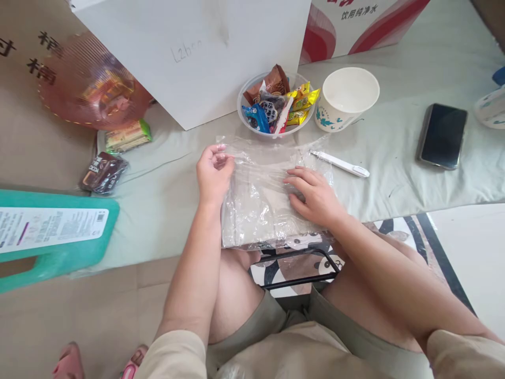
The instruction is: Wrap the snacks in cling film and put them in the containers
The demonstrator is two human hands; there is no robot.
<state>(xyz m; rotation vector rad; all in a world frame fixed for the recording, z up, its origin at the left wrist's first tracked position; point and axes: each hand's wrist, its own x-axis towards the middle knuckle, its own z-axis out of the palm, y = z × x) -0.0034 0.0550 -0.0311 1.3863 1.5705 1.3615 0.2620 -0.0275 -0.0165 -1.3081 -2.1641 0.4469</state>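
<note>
A clear plastic bag [260, 205] lies spread out, wrinkled and shiny, on the cloth-covered surface in front of me. Its upper left edge is pinched between the thumb and fingers of my left hand [215, 171]. My right hand [313, 195] rests on the bag's right side, palm down with the fingers stretched out. Just right of the bag is a white utility knife [341, 164], touched by neither hand. Beyond the bag stands a clear bowl [272, 131] of wrapped snacks [278, 102], and beside it a white paper cup [349, 100] with a leaf print.
A black phone [442, 136] lies at the right. White boxes [189, 58] stand at the back. On the left are snack packets [104, 172], a ribbed pinkish lid-like object [94, 84] and a green bottle [79, 258] with a handle. The cloth's front edge [158, 258] is near my knees.
</note>
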